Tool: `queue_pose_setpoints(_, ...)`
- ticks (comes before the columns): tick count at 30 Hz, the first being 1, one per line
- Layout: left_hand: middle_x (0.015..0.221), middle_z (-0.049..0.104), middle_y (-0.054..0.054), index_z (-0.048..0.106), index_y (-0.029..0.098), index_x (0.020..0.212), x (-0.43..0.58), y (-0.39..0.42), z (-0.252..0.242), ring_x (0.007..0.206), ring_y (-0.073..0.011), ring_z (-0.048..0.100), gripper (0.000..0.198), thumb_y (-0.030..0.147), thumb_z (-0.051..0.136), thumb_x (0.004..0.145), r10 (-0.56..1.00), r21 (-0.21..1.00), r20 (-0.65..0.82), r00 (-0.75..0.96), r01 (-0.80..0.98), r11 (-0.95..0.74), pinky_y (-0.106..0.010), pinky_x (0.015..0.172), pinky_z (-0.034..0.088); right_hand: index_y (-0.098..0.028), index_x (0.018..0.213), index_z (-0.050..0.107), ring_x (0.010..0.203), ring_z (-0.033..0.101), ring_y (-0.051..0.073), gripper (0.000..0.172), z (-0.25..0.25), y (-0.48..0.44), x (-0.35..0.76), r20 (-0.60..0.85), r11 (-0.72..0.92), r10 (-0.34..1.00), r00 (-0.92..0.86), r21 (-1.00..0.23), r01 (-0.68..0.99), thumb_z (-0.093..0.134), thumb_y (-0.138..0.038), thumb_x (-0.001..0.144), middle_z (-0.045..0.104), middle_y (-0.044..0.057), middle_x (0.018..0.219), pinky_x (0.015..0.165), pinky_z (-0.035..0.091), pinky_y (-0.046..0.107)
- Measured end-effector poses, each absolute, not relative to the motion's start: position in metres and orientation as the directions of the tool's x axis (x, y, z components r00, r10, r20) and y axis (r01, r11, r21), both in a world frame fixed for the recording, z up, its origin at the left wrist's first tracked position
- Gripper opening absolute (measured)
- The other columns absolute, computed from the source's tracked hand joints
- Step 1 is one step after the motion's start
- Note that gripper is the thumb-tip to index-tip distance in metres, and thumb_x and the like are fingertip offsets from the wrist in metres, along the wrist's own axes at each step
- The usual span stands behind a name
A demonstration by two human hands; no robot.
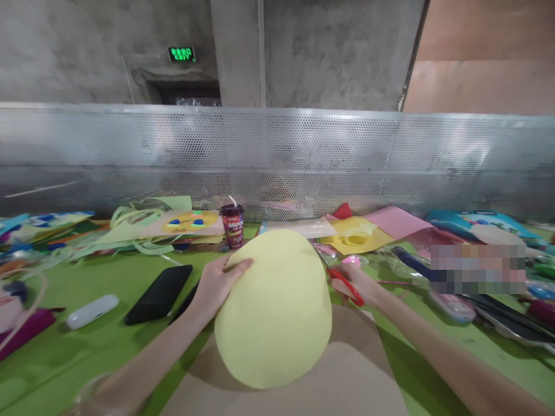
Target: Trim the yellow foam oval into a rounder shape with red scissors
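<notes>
Your left hand [214, 283] held the yellow sheet [277, 312] by its upper-left edge, thumb on top & fingers curled behind it. The sheet stood tilted up over the brown paper [347, 370] on the green table [108, 341]. Your right hand [366, 283] was closed round the red scissors [347, 286], fingers thru the handle loops, right at the sheet's right edge. The blades were hidden behind the sheet, so I couldn't tell if they were open, or biting into it at all.

Progress, as a judgement: the outline looked rounded nearly all the way, a smooth egg-ish oval w/ no square corners in view, so most of the shaping seemed done. Anything left was prob. the short stretch by the scissors, which the view didn't show. The sheet's face was plain, w/ nothing stuck or drawn on it.

Nearby:
- a black phone [159, 293] lay just left of your left hand
- a white device [92, 311] lay further left
- a dark cup [233, 225] w/ a straw stood beyond the sheet
- green offcuts [130, 231] lay far left
- a pink sheet [399, 222] lay far right, near the perforated metal screen [277, 156]
</notes>
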State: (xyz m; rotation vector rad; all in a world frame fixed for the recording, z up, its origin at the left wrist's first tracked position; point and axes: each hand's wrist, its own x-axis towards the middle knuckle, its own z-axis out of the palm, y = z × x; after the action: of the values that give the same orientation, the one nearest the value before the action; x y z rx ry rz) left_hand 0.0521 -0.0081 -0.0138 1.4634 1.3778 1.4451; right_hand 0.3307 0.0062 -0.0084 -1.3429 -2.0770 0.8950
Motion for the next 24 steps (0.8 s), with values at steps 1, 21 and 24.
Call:
queue_pose_setpoints(1, 0.082, 0.069, -0.007, 0.066, 0.013, 0.088, 0.0521, -0.0081, -0.014, 0.071, -0.0241, 0.063, 0.041, 0.044, 0.062, 0.062, 0.948, 0.945, 0.273, -0.162, 0.231, -0.233, -0.028, 0.056, 0.049, -0.017, 0.059, 0.04, 0.041, 0.048, 0.011, 0.012, -0.0086, 0.0062, 0.3308, 0.053, 0.288, 0.922, -0.383, -0.756, 0.587, 0.043, -0.025, 0.069, 0.041, -0.005, 0.048, 0.041, 0.044, 0.024)
queue_pose_setpoints(21, 0.085, 0.069, -0.007, 0.065, 0.014, 0.09, 0.0524, -0.0073, -0.0161, 0.074, -0.0246, 0.063, 0.04, 0.044, 0.062, 0.063, 0.95, 0.938, 0.282, -0.137, 0.248, -0.243, -0.029, 0.059, 0.049, -0.017, 0.059, 0.041, 0.043, 0.049, 0.012, 0.014, -0.0105, 0.0075, 0.3331, 0.069, 0.331, 0.914, -0.399, -0.696, 0.637, 0.041, -0.026, 0.069, 0.045, -0.003, 0.052, 0.04, 0.039, 0.023)
queue_pose_setpoints(24, 0.084, 0.069, -0.007, 0.065, 0.013, 0.09, 0.0531, -0.0075, -0.0164, 0.074, -0.0252, 0.063, 0.042, 0.045, 0.062, 0.063, 0.95, 0.937, 0.281, -0.136, 0.253, -0.241, -0.03, 0.059, 0.049, -0.017, 0.059, 0.041, 0.042, 0.048, 0.011, 0.014, -0.0101, 0.0073, 0.3326, 0.084, 0.347, 0.913, -0.398, -0.673, 0.654, 0.042, -0.027, 0.069, 0.046, -0.002, 0.054, 0.039, 0.037, 0.022)
